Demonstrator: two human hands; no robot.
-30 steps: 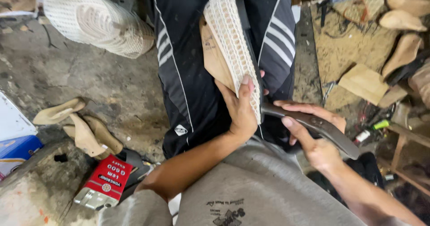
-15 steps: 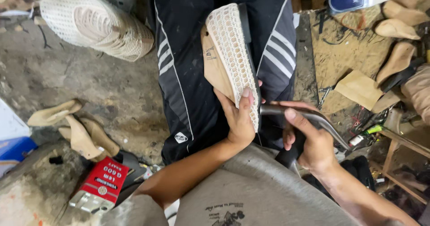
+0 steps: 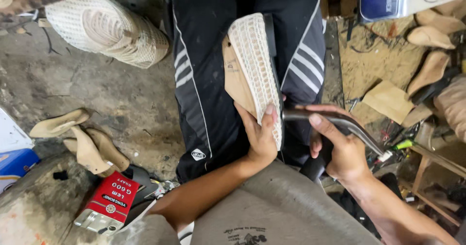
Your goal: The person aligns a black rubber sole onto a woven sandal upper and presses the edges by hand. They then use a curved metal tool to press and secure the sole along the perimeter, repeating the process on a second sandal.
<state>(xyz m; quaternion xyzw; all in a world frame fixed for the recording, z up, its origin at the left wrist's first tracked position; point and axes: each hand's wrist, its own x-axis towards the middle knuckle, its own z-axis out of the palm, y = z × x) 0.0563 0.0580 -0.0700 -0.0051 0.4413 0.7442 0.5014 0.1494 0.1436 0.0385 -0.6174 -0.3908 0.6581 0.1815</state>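
Left hand (image 3: pixel 259 138) clasps the cream woven-mesh shoe upper on its tan wooden last (image 3: pixel 250 75), propped on the lap, while the right hand (image 3: pixel 340 148) grips curved metal lasting pincers (image 3: pixel 340 123); pull evenly with the last braced; the pincer jaws are hidden behind the shoe.

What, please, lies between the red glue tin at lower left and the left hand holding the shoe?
In the head view, the left forearm and black trouser leg lie between red glue tin and left hand.
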